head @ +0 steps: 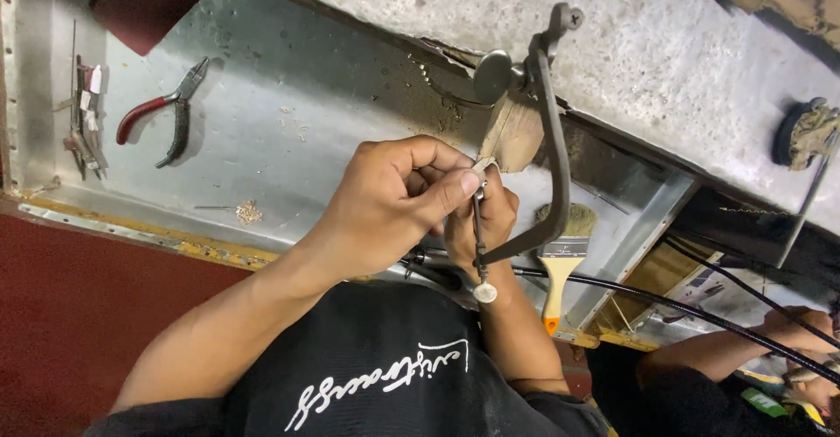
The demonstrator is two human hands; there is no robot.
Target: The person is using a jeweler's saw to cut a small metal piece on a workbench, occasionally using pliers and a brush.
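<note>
The saw (547, 139) is up at the wooden peg (512, 135) that juts from the counter (289, 104), its frame arching over both hands. The left hand (398, 196) has its fingers curled tight, thumb pressed against a small pale piece (483, 165) at the peg; the right hand (481, 223) is wrapped around the saw's lower end. I'd say the cutting is under way, but the piece is too small to tell how far it has gone.

The counter is a metal-lined tray, scratched and dusted with filings (248, 212). Red-handled pliers (166, 109) and a bundle of small tools (86, 122) lie well to the side, a brush (560, 262) near the hands. Another person's arm (744, 349) works close by.
</note>
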